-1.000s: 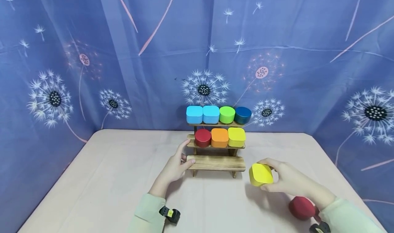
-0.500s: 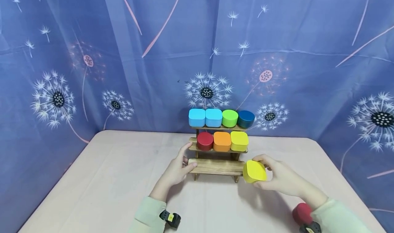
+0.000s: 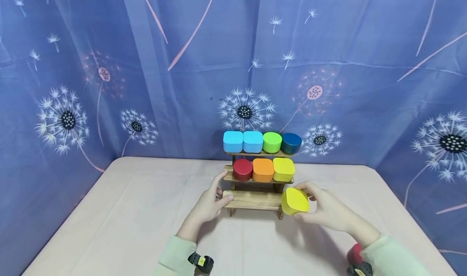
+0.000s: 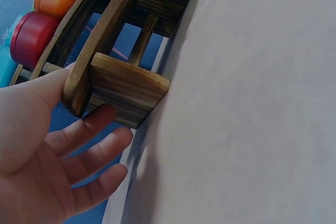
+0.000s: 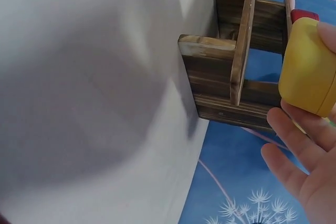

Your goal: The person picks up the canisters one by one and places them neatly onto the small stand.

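A three-tier wooden display rack point(image 3: 251, 200) stands on the table. My left hand point(image 3: 207, 203) holds its left end, thumb on the lowest shelf and index finger reaching to the middle one; in the left wrist view the other fingers lie loosely bent beside the rack's leg. My right hand point(image 3: 324, 209) grips a yellow rounded-square box point(image 3: 294, 201) between thumb and fingers. The box is tilted, overlapping the right end of the lowest shelf in the head view. In the right wrist view the yellow box point(image 5: 307, 69) shows its smooth side, with two fingers spread below it.
The top shelf bears two light-blue boxes point(image 3: 243, 142), a green round box point(image 3: 272, 142) and a dark-blue one point(image 3: 291, 143). On the middle shelf sit red point(image 3: 242, 170), orange point(image 3: 263, 170) and yellow point(image 3: 283, 169) boxes. Another red box point(image 3: 354, 253) lies partly hidden by the right wrist.
My right hand has carried the yellow box leftward, from beside the rack to the lowest shelf's right end. The left hand has stayed at the rack's left end; the view has shifted slightly.
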`<state>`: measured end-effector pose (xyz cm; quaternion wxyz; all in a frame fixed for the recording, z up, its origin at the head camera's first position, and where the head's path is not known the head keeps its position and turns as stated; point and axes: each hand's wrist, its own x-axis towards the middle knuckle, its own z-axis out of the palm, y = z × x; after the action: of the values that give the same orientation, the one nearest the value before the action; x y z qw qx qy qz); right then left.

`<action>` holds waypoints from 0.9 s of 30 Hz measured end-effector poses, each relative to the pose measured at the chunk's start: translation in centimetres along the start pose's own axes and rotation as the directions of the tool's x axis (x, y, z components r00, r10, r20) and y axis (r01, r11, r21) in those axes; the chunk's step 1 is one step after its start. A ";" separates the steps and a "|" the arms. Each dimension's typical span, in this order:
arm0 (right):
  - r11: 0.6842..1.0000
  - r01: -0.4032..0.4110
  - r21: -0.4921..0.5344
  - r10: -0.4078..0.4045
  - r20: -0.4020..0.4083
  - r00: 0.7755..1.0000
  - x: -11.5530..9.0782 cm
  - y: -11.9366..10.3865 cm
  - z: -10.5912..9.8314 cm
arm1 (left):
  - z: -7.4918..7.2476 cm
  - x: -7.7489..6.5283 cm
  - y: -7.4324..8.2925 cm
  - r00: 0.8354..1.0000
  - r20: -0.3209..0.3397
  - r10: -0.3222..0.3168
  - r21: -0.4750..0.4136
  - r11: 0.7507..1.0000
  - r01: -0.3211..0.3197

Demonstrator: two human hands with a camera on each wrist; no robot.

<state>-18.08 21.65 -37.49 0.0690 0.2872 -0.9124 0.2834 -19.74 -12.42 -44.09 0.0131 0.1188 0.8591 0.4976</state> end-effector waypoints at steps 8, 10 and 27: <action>0.999 0.035 0.014 -0.035 -0.002 0.999 0.3 -0.2 0.6 | 0.1 -0.1 -0.1 1.000 0.008 -0.014 -0.016 1.000 0.014; 0.999 0.046 0.016 -0.046 0.001 0.999 0.5 -0.3 0.6 | 0.0 0.0 0.0 1.000 0.004 -0.003 -0.011 1.000 0.003; 0.995 0.088 0.053 -0.088 0.000 0.996 2.0 -1.9 1.9 | -0.3 0.1 0.0 1.000 0.001 0.019 0.018 1.000 -0.019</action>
<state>-18.64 18.34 -37.61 0.0728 0.3292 -0.8911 0.3040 -19.86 -12.65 -43.95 0.0076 0.1270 0.8625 0.4899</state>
